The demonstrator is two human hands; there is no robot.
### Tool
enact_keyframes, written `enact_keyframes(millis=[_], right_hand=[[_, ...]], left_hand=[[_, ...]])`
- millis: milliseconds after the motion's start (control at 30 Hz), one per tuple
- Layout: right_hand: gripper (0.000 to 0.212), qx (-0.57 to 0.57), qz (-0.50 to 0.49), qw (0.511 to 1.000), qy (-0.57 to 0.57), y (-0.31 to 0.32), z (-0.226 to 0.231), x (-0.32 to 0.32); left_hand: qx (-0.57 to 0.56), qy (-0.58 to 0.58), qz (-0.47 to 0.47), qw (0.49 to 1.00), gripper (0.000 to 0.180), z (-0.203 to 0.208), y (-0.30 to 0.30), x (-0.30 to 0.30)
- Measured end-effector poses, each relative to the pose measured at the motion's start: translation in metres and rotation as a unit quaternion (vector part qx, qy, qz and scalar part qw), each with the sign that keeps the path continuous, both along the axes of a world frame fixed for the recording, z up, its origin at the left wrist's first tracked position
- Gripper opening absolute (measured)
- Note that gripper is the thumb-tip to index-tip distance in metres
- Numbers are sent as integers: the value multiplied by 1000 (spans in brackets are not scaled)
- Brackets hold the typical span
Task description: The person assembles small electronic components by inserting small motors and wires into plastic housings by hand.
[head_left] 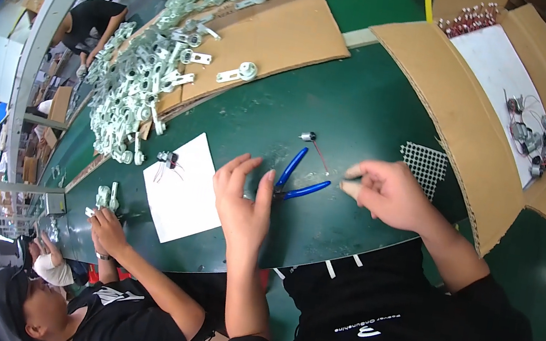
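Blue-handled pliers (pixel 308 190), their nose hidden behind the left hand (pixel 242 210)

Pliers (pixel 307 190) on the table (pixel 359 113) — 1 motor (pixel 308 136) behind, paper (pixel 184 199) left.

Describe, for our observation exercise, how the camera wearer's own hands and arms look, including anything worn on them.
The left hand and right hand are bare, with no gloves visible. The left forearm and right forearm are uncovered, with no watch or band showing. The short sleeves are black, part of a black T-shirt with white print.
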State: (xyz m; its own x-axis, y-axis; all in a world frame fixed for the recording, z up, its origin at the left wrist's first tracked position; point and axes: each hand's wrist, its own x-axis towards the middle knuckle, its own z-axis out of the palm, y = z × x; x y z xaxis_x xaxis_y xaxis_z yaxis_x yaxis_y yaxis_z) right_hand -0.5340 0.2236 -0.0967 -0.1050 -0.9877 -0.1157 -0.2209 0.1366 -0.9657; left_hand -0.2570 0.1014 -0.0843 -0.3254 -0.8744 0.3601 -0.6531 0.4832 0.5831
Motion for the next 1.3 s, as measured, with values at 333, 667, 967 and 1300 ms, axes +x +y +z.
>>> enact_keyframes(millis=[333, 667, 967, 1300], right_hand=[[25, -164, 83, 927, 328, -69, -10, -8], [14, -248, 148, 867, 407, -77, -22, -10], [20, -248, 140, 876, 390, -39, 4, -12], [25, -250, 117, 900, 337, -23, 1, -9]], left_hand=[[-41, -4, -43, 998, 24, -17, 49, -38], [-44, 57, -38, 997, 23, -26, 71, -49], [-56, 77, -26, 995, 28, -28, 68, -51], [-45, 86, -73, 993, 18, -29, 57, -57]])
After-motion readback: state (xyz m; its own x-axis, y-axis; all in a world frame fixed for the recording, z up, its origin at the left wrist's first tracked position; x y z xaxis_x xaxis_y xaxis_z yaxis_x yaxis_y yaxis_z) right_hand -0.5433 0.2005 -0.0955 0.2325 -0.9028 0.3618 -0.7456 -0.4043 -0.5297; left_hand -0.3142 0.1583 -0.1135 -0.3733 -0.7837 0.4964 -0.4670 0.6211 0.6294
